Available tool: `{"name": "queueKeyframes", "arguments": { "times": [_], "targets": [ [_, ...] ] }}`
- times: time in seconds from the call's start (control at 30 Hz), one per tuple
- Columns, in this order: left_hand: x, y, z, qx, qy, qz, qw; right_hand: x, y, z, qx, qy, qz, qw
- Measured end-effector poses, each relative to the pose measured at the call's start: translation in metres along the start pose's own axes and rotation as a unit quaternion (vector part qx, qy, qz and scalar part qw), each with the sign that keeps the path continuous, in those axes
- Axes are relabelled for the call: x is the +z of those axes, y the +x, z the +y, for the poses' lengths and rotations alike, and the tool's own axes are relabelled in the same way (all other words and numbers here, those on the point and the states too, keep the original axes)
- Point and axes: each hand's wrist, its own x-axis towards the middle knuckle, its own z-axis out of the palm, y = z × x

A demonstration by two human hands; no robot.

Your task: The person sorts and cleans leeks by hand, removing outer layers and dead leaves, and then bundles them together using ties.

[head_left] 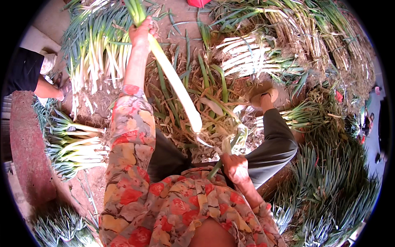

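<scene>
My left hand [142,32] is raised at the upper left, its fingers wrapped round a large green onion [176,80] where the green leaves begin. The onion slants down to the right, its bare white root end hanging over the litter. Low in the middle, near my right knee, my right hand [235,168] is closed on a peeled-off onion leaf [230,148], partly green and partly dry. Between my legs lies a heap of stripped leaves and dry skins [210,111].
Cleaned green onions lie in a pile [101,57] at the upper left and a smaller pile [80,148] at the left. Unpeeled, rooty bundles [296,37] fill the upper right. More green-topped onions [329,181] stand at the right. Another person's leg [45,87] shows at the far left.
</scene>
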Motion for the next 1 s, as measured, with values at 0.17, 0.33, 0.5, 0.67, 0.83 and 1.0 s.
{"name": "queueKeyframes", "arguments": {
  "times": [0.17,0.33,0.5,0.67,0.83,1.0],
  "targets": [
    [-0.002,0.000,-0.001,-0.067,-0.145,-0.114,0.981,-0.031,0.024,0.015,0.148,-0.128,-0.038,0.980],
    [0.005,-0.012,-0.002,-0.101,-0.209,-0.184,0.955,-0.043,0.091,-0.012,0.141,0.351,0.129,0.917],
    [0.011,-0.017,-0.010,-0.060,-0.199,-0.198,0.958,-0.016,0.105,-0.035,0.063,0.189,0.138,0.970],
    [0.011,-0.019,-0.006,-0.052,-0.154,-0.156,0.974,-0.003,0.107,-0.034,0.102,0.123,0.178,0.971],
    [0.006,-0.014,-0.011,-0.055,-0.088,-0.122,0.987,0.019,0.067,-0.001,0.272,0.330,0.122,0.896],
    [0.004,-0.010,-0.003,-0.134,-0.214,-0.191,0.949,0.029,0.000,0.032,0.335,0.127,0.063,0.932]
  ]
}}
